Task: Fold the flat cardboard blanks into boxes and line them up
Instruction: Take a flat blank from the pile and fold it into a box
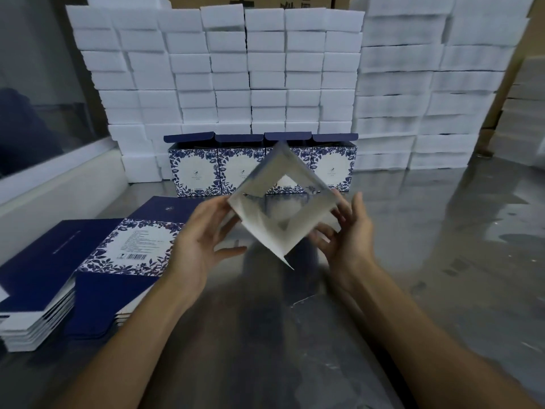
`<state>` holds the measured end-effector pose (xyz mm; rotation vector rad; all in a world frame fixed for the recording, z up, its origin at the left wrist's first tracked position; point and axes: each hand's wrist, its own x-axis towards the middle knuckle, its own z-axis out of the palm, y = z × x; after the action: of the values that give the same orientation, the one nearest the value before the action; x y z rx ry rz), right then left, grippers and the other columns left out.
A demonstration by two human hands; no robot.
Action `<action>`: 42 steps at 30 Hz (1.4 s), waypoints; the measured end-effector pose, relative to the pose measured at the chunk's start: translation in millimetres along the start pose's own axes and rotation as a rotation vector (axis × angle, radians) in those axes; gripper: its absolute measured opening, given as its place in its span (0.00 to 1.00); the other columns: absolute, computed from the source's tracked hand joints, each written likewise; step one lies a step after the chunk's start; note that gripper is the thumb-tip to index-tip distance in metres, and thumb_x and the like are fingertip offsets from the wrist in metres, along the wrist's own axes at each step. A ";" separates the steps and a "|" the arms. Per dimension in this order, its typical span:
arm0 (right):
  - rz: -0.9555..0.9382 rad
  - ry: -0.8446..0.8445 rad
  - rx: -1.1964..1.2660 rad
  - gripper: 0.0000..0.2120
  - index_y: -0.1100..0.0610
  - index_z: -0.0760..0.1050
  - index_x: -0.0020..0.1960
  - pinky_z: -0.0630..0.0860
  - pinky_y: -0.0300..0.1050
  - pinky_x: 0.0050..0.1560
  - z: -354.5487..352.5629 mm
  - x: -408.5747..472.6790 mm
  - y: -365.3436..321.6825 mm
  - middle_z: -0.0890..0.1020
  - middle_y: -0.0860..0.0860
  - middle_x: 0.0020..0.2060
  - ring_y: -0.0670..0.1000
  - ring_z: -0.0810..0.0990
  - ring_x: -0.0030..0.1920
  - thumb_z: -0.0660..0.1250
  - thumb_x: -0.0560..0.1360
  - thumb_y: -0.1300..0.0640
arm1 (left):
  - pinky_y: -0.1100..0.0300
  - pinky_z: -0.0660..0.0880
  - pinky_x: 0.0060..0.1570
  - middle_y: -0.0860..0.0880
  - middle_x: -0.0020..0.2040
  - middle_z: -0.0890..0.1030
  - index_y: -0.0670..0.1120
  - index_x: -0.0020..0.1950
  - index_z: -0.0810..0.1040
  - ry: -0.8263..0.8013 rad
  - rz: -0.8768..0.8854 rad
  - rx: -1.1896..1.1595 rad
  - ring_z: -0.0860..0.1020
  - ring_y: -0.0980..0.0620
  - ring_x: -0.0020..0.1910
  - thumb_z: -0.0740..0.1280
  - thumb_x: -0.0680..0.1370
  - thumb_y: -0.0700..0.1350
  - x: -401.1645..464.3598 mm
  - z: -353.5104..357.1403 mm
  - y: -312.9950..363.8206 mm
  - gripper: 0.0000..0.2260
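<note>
Item: white-lined, blue-printed cardboard blank [283, 202], opened into a square tube. I am gripping its side corners, left hand [200, 246] and right hand [345, 240], above the grey table [442, 261].

White foam blocks [230, 69] stand stacked in tall columns along the back of the grey, glossy counter [442, 246]; brown cartons [283, 1] show above them.

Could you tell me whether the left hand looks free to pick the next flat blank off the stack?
Probably not yet. The left hand and right hand both hold the opened box in the air. The stack of blanks lies uncovered just left of it.
</note>
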<state>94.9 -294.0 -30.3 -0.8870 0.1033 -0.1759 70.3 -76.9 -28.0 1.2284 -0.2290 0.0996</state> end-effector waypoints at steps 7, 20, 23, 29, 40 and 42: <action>-0.314 -0.281 -0.559 0.17 0.51 0.75 0.68 0.77 0.40 0.36 16.5 -21.5 16.6 0.75 0.54 0.64 0.50 0.79 0.39 0.62 0.81 0.49 | 0.52 0.79 0.46 0.55 0.67 0.77 0.59 0.67 0.74 -0.164 0.111 0.202 0.77 0.51 0.64 0.67 0.75 0.54 -10.1 23.5 -10.5 0.19; -0.369 -0.115 -0.464 0.21 0.50 0.77 0.61 0.78 0.45 0.52 10.7 -13.4 20.6 0.83 0.46 0.53 0.46 0.82 0.51 0.57 0.76 0.40 | 0.48 0.77 0.55 0.56 0.64 0.78 0.55 0.67 0.71 -0.008 0.137 0.205 0.77 0.53 0.63 0.70 0.69 0.57 -10.3 20.5 -10.1 0.27; -0.051 0.031 -0.150 0.19 0.47 0.79 0.59 0.78 0.48 0.47 7.7 -6.9 10.7 0.85 0.48 0.52 0.50 0.85 0.47 0.62 0.76 0.36 | 0.52 0.80 0.43 0.54 0.61 0.80 0.54 0.67 0.73 0.012 0.040 0.075 0.81 0.52 0.56 0.67 0.70 0.59 -8.8 15.6 -9.4 0.27; 0.240 0.073 0.074 0.05 0.57 0.79 0.43 0.75 0.42 0.30 -8.9 -2.9 -2.5 0.82 0.53 0.31 0.53 0.79 0.27 0.65 0.74 0.58 | 0.52 0.81 0.40 0.47 0.47 0.85 0.45 0.57 0.81 0.244 -0.100 -0.090 0.83 0.47 0.48 0.66 0.78 0.45 -2.2 14.1 -7.6 0.10; 0.170 -0.029 0.071 0.19 0.55 0.82 0.57 0.78 0.43 0.29 -10.1 3.0 -2.2 0.86 0.54 0.52 0.53 0.85 0.37 0.56 0.75 0.60 | 0.54 0.80 0.39 0.51 0.49 0.86 0.53 0.67 0.76 0.306 -0.200 -0.095 0.84 0.49 0.47 0.63 0.73 0.34 0.4 1.2 -7.7 0.24; 0.094 -0.001 -0.034 0.14 0.52 0.85 0.54 0.80 0.45 0.33 -4.6 1.2 1.0 0.86 0.50 0.54 0.51 0.86 0.40 0.62 0.77 0.53 | 0.55 0.80 0.39 0.51 0.51 0.86 0.53 0.67 0.77 0.231 -0.182 -0.015 0.83 0.51 0.46 0.63 0.75 0.37 -0.2 5.5 -8.6 0.23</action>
<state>95.5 -297.2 -34.0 -0.9145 0.1473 -0.0861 71.1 -85.0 -34.1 1.2057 0.0829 0.0807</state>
